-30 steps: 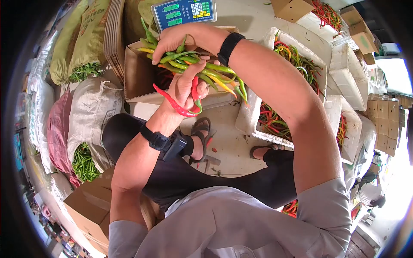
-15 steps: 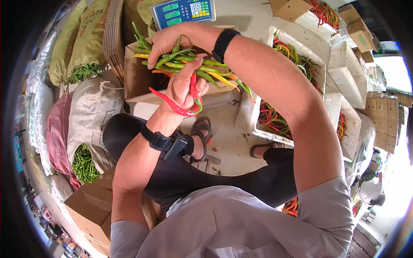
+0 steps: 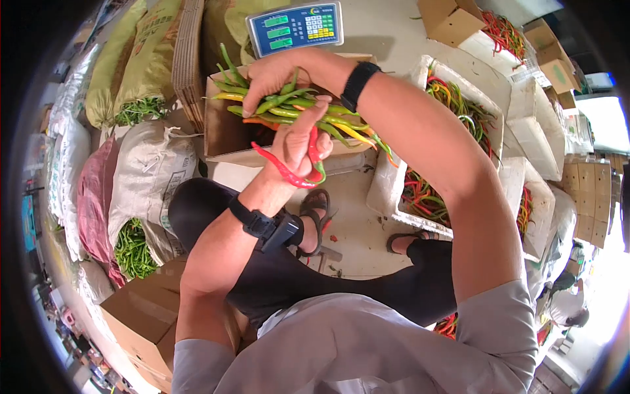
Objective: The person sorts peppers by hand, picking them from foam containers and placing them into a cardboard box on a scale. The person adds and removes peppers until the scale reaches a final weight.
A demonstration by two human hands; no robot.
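Note:
Fingers curled, my right hand (image 3: 270, 73) grips the upper side of a bunch of green and yellow chili peppers (image 3: 287, 112). Below it, my left hand (image 3: 298, 144) is closed around a curved red chili pepper (image 3: 281, 169), its thumb lying against the bunch. Both hands are over the near side of an open cardboard box (image 3: 226, 156). An orange chili pepper (image 3: 260, 123) shows under the bunch. The bunch and my right forearm hide much of the box's inside.
A digital scale (image 3: 295, 31) stands behind the box. To the right, a white foam crate (image 3: 382, 190) holds mixed red and green chilies. Sacks of green peppers, including a white sack (image 3: 147, 167), line the left. A brown carton (image 3: 141, 308) sits at lower left.
The whole view has shifted, so everything appears slightly further right and lower. Both hands keep their hold on the peppers, with little other visible change.

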